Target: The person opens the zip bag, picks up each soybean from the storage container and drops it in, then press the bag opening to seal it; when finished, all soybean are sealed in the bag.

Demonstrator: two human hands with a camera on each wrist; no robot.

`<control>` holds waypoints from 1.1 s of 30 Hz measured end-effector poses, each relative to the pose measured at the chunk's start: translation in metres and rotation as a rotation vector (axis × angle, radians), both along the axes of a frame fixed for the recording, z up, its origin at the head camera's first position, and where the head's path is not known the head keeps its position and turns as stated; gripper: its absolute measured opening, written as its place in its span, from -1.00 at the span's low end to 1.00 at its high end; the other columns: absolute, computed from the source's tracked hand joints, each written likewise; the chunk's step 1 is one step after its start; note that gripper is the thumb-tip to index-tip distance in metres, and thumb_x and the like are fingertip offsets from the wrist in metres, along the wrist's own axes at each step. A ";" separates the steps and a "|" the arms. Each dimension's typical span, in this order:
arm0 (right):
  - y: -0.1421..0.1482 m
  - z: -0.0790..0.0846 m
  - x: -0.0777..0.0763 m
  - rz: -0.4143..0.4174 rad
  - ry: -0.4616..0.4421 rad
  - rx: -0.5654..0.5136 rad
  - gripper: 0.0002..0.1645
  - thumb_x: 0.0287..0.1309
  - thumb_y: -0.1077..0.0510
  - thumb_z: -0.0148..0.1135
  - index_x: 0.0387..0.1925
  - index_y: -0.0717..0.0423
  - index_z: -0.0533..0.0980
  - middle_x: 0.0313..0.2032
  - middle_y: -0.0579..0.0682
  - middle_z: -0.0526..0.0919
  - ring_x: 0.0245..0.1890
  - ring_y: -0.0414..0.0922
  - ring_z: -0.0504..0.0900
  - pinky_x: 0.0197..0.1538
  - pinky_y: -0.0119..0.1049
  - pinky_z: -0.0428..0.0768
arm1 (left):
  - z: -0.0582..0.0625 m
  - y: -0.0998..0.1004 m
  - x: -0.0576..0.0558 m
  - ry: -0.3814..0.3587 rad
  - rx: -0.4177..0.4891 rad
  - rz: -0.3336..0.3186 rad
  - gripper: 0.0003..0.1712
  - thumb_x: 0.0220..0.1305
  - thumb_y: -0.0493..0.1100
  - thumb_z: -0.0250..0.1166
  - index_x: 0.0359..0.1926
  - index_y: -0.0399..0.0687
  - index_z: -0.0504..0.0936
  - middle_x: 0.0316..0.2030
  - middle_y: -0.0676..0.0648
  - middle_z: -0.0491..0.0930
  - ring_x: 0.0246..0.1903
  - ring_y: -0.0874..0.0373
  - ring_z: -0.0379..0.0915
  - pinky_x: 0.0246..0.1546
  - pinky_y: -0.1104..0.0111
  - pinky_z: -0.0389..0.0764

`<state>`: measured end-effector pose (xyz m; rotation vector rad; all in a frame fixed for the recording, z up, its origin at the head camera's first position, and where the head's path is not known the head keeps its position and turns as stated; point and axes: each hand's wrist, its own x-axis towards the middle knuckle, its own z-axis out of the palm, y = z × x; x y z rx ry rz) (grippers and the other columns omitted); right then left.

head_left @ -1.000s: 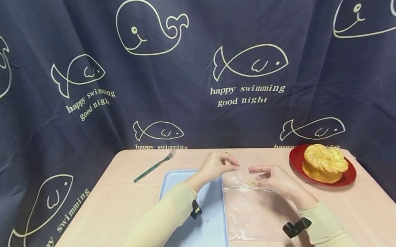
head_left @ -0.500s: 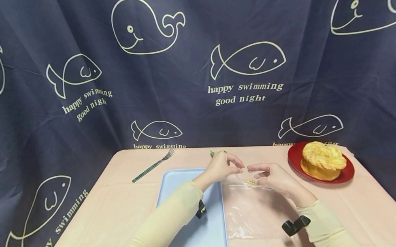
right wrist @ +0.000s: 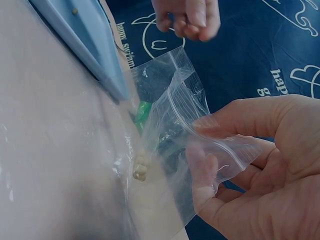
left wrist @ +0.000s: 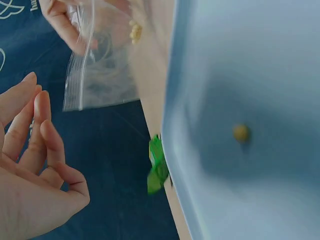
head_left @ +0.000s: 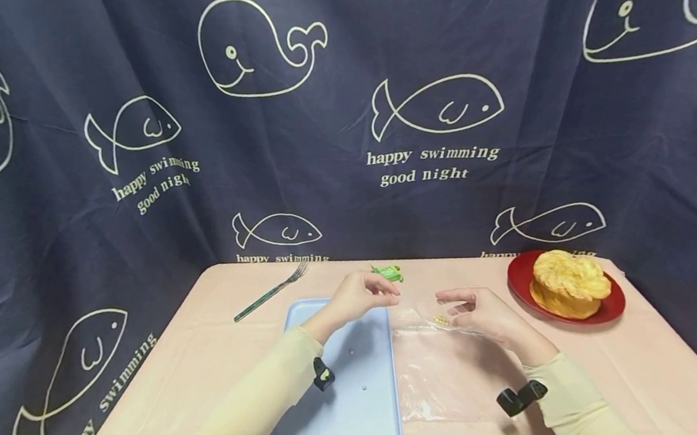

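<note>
My right hand (head_left: 492,320) pinches the mouth of a clear zip bag (right wrist: 165,130) between thumb and fingers. The bag's mouth gapes, and a small cluster of pale yellow round pieces (right wrist: 141,167), like soybeans or beads, lies inside. My left hand (head_left: 354,303) hovers over the far end of a blue tray (head_left: 356,434), apart from the bag. Its fingers are loosely bent, with no piece clearly visible between them. On the tray lie two tiny round pieces; a yellowish ball (left wrist: 241,133) shows large in the left wrist view.
A green packet (head_left: 389,273) lies beyond the tray. To the tray's left is a fork (head_left: 272,293) with a dark green handle. A red plate (head_left: 518,280) bearing a round golden bread (head_left: 569,286) stands at the back right. A dark blue fish-printed curtain hangs behind the table.
My left hand first came closer to the bag's mouth, then drew back leftward over the tray, uncovering the green packet. The right hand keeps its hold on the bag.
</note>
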<state>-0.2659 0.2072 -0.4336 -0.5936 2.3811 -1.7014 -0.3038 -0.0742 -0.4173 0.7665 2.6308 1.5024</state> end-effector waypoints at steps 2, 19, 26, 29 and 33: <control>0.000 0.000 0.000 -0.006 -0.004 0.006 -0.37 0.04 0.48 0.28 0.22 0.54 0.44 0.19 0.46 0.52 0.08 0.33 0.56 -0.23 -0.34 0.64 | -0.002 -0.010 0.003 -0.016 -0.013 0.011 -0.88 0.16 -0.22 0.53 -0.25 -0.07 0.83 -0.40 0.14 0.70 -0.35 0.30 0.47 -0.26 0.43 0.48; 0.000 0.004 -0.002 -0.021 -0.022 0.018 -0.37 0.06 0.47 0.29 0.23 0.50 0.46 0.21 0.46 0.51 0.09 0.33 0.56 -0.21 -0.34 0.65 | -0.035 -0.071 0.026 -0.118 -0.203 -0.032 -0.92 0.11 -0.26 0.56 -0.33 -0.10 0.84 -0.38 0.08 0.77 -0.41 0.30 0.51 -0.36 0.42 0.49; 0.000 0.006 0.000 -0.020 -0.017 0.018 -0.38 0.07 0.46 0.29 0.23 0.52 0.45 0.20 0.45 0.52 0.08 0.32 0.57 -0.22 -0.34 0.64 | -0.042 -0.072 0.031 -0.147 -0.284 -0.022 -0.92 0.07 -0.26 0.58 -0.38 -0.05 0.84 -0.44 0.13 0.76 -0.41 0.31 0.53 -0.33 0.42 0.51; 0.000 0.005 -0.001 -0.023 -0.025 0.019 -0.38 0.08 0.46 0.29 0.23 0.51 0.45 0.20 0.45 0.52 0.08 0.31 0.57 -0.22 -0.34 0.64 | -0.042 -0.071 0.033 -0.150 -0.300 -0.012 -0.93 0.06 -0.28 0.57 -0.40 -0.06 0.83 -0.45 0.11 0.76 -0.41 0.29 0.53 -0.34 0.40 0.53; -0.001 0.001 -0.002 -0.021 -0.027 0.017 -0.38 0.08 0.46 0.30 0.23 0.50 0.46 0.20 0.44 0.52 0.09 0.31 0.57 -0.22 -0.35 0.64 | -0.043 -0.070 0.034 -0.146 -0.311 -0.010 -0.92 0.06 -0.30 0.57 -0.43 -0.07 0.82 -0.47 0.11 0.75 -0.44 0.29 0.53 -0.36 0.41 0.52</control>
